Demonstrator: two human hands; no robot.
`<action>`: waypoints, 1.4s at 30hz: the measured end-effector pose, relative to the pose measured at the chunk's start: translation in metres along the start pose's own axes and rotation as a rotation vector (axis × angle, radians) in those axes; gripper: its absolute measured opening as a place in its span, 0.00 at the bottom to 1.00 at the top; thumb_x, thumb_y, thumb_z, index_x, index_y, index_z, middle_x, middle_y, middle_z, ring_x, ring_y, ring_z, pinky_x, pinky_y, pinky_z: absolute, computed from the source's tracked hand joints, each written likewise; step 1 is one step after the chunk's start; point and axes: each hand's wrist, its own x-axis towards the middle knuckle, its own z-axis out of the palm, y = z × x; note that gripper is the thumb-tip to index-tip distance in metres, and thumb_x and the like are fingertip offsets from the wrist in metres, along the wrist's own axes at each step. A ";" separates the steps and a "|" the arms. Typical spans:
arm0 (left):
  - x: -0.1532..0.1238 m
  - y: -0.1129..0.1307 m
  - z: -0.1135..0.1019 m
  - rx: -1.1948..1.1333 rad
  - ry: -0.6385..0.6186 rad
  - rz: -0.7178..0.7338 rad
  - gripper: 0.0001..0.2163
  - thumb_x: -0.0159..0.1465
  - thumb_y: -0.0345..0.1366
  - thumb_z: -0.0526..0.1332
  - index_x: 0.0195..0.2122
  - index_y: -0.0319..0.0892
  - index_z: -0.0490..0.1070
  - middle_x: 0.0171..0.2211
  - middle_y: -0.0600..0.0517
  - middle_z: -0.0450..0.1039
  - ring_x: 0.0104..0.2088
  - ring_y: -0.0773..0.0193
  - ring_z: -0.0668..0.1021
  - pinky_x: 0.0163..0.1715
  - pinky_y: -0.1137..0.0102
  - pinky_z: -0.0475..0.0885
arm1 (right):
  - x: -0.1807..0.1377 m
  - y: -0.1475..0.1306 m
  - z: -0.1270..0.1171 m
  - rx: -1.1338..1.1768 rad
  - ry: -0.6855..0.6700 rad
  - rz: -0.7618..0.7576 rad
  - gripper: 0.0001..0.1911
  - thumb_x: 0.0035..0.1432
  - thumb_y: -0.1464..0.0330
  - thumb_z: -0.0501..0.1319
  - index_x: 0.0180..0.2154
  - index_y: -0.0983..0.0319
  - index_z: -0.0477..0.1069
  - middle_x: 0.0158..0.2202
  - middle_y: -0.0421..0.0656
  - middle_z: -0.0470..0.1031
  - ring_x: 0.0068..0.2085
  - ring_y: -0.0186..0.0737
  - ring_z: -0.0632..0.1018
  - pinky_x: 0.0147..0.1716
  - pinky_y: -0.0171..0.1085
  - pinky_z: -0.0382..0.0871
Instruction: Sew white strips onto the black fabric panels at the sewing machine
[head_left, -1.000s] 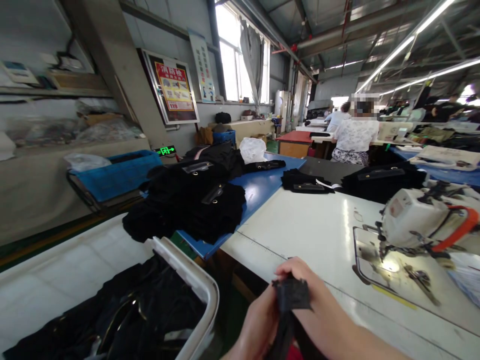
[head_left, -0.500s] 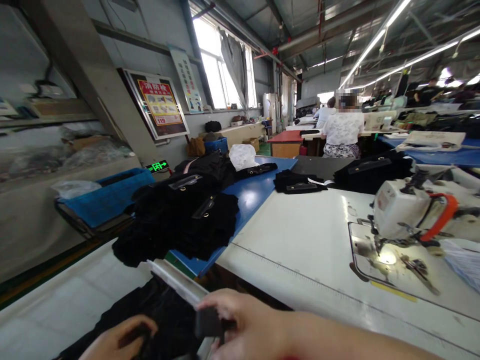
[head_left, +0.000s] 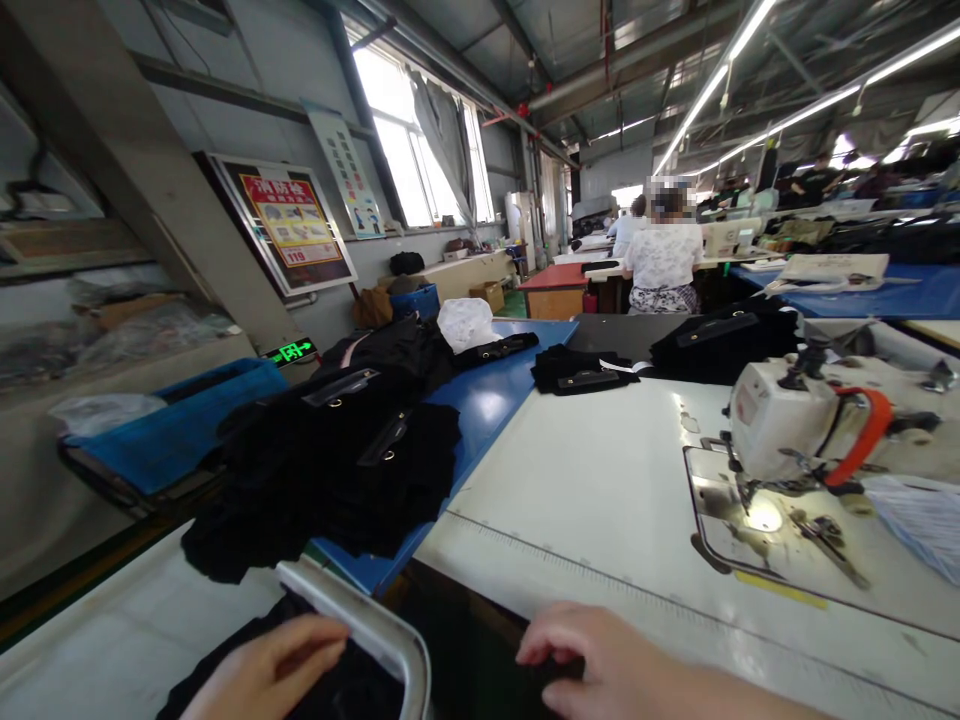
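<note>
My left hand is low at the left, fingers pressed together in a pinch over black cloth, and seems to grip it. That cloth lies beside a bent metal rail. My right hand is by the near edge of the white sewing table, fingers curled inward. Something dark shows beneath its fingers, too unclear to name. Ahead of my left hand, a heap of black garments with dark tabs and gold rings spreads over a blue tabletop.
A sewing machine with a lit needle area stands at the right. More black pieces lie on the table's far side. A blue bin is at the left. A person in a patterned white top sits farther back.
My right hand has moved right, away from the metal rail, and the black object at its fingertips no longer shows clearly. My left hand has shifted right and slightly up. The view has turned a little.
</note>
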 end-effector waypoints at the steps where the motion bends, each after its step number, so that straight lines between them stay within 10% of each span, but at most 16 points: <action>1: 0.015 0.010 -0.006 0.071 0.086 0.102 0.16 0.57 0.52 0.59 0.38 0.49 0.78 0.39 0.52 0.81 0.41 0.52 0.81 0.45 0.63 0.75 | -0.005 -0.002 -0.007 0.004 0.021 0.032 0.20 0.45 0.79 0.62 0.42 0.60 0.78 0.41 0.43 0.78 0.41 0.40 0.78 0.43 0.34 0.71; 6: 0.085 0.046 -0.031 0.547 0.398 0.480 0.24 0.59 0.49 0.54 0.48 0.39 0.75 0.52 0.38 0.73 0.52 0.45 0.75 0.53 0.53 0.68 | -0.030 -0.006 -0.035 0.066 0.112 0.095 0.15 0.50 0.78 0.59 0.39 0.62 0.77 0.40 0.43 0.78 0.43 0.39 0.77 0.46 0.33 0.69; 11: 0.116 0.043 -0.037 0.570 0.209 0.438 0.19 0.62 0.45 0.48 0.36 0.44 0.77 0.38 0.45 0.80 0.38 0.52 0.81 0.41 0.63 0.75 | -0.052 0.002 -0.049 0.065 0.206 0.101 0.13 0.52 0.78 0.57 0.38 0.62 0.76 0.39 0.42 0.78 0.42 0.38 0.77 0.45 0.34 0.68; 18: 0.120 0.108 -0.048 0.381 0.427 0.338 0.16 0.62 0.47 0.48 0.40 0.44 0.70 0.37 0.49 0.78 0.36 0.55 0.79 0.38 0.66 0.72 | -0.063 0.011 -0.061 0.055 0.246 0.092 0.10 0.58 0.73 0.56 0.37 0.62 0.76 0.38 0.43 0.77 0.42 0.39 0.77 0.44 0.36 0.69; 22: 0.125 0.185 0.007 0.066 0.228 0.489 0.12 0.60 0.45 0.54 0.34 0.45 0.71 0.30 0.52 0.75 0.31 0.59 0.76 0.36 0.67 0.70 | -0.069 0.013 -0.073 0.034 0.336 0.114 0.09 0.60 0.69 0.57 0.38 0.60 0.76 0.39 0.43 0.78 0.42 0.40 0.77 0.45 0.37 0.69; 30: 0.122 0.286 0.199 -0.512 -0.323 0.389 0.11 0.59 0.45 0.55 0.33 0.42 0.66 0.21 0.56 0.69 0.22 0.64 0.75 0.21 0.70 0.71 | -0.116 0.042 -0.111 -0.081 0.592 0.209 0.10 0.60 0.70 0.56 0.39 0.62 0.75 0.39 0.45 0.78 0.42 0.41 0.77 0.44 0.38 0.69; 35: 0.120 0.312 0.218 -0.645 -0.510 0.466 0.16 0.62 0.46 0.54 0.44 0.41 0.66 0.35 0.47 0.78 0.37 0.59 0.81 0.38 0.63 0.77 | -0.162 0.067 -0.129 -0.165 0.743 0.315 0.11 0.60 0.70 0.54 0.39 0.62 0.75 0.39 0.45 0.78 0.42 0.42 0.78 0.44 0.39 0.69; 42: 0.146 0.290 0.216 0.212 -0.147 1.141 0.21 0.66 0.45 0.52 0.60 0.51 0.65 0.64 0.50 0.60 0.65 0.52 0.61 0.61 0.51 0.58 | -0.195 0.093 -0.152 -0.426 0.901 0.260 0.12 0.62 0.71 0.52 0.40 0.61 0.74 0.39 0.46 0.77 0.42 0.41 0.77 0.44 0.39 0.70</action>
